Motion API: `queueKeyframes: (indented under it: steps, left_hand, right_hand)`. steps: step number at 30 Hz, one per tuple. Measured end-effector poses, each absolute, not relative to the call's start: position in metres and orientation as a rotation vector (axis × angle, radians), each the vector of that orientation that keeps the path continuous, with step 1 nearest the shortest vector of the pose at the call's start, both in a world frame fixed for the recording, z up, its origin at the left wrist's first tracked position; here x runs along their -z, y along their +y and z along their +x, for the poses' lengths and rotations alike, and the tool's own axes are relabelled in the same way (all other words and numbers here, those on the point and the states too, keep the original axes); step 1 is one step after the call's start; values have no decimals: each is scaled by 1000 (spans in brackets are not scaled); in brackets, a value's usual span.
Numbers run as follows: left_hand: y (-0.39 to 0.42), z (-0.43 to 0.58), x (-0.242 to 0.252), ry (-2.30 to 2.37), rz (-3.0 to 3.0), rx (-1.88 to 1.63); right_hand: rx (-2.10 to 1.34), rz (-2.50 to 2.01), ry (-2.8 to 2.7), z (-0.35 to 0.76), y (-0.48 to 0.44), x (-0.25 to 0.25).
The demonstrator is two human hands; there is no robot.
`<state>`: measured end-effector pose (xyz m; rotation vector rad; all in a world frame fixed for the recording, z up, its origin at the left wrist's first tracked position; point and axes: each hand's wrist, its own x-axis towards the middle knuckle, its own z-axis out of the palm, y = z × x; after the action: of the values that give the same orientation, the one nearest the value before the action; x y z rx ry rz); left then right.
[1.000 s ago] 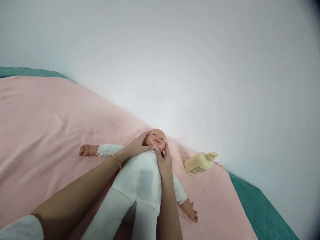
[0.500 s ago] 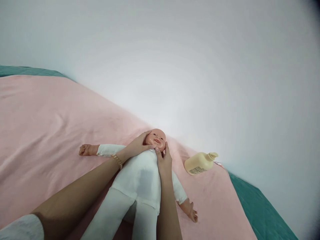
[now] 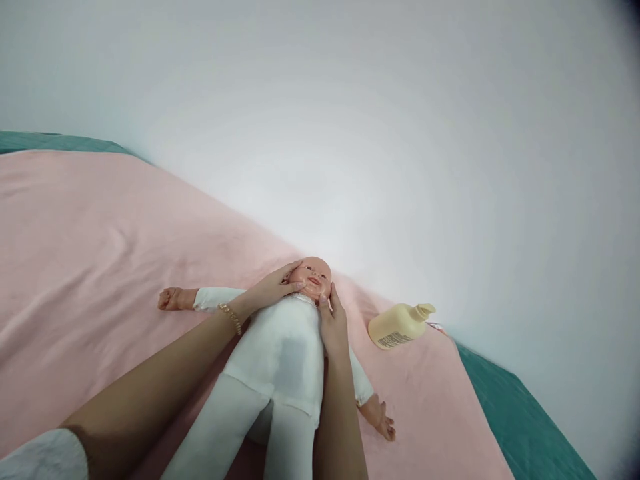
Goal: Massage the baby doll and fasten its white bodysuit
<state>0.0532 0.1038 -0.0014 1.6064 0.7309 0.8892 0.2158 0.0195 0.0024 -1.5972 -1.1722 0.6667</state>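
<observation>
A baby doll (image 3: 277,340) with a white cloth body lies on its back, its arms spread and its legs toward me. Both my hands cup its hard plastic head (image 3: 316,272). My left hand (image 3: 270,288), with a gold bracelet at the wrist, curves round the left side of the head, thumb on the cheek by the mouth. On the other side my right hand (image 3: 335,323) holds the jaw, thumb against the lower cheek and fingers by the ear. The fingertips behind the head are partly hidden.
A pale yellow pump bottle (image 3: 397,327) stands tilted in view to the right of the doll. Beneath lies a pink blanket (image 3: 100,267), over a green quilted cover (image 3: 520,407). A white wall (image 3: 320,133) rises right behind the doll's head.
My thumbs have slid apart, from close together at the doll's chin outward onto its cheeks. Both hands have shifted slightly outward. The doll and the bottle stay nearly where they were.
</observation>
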Motion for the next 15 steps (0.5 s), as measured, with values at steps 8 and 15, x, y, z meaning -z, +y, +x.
queueKeyframes:
  steps: [8, 15]
  left_hand:
    - [108, 49, 7, 654, 1611, -895]
    - [105, 47, 3, 698, 1607, -873]
  right_hand:
    - [-710, -1527, -1164, 222, 20, 3]
    - [-694, -1543, -1155, 222, 20, 3]
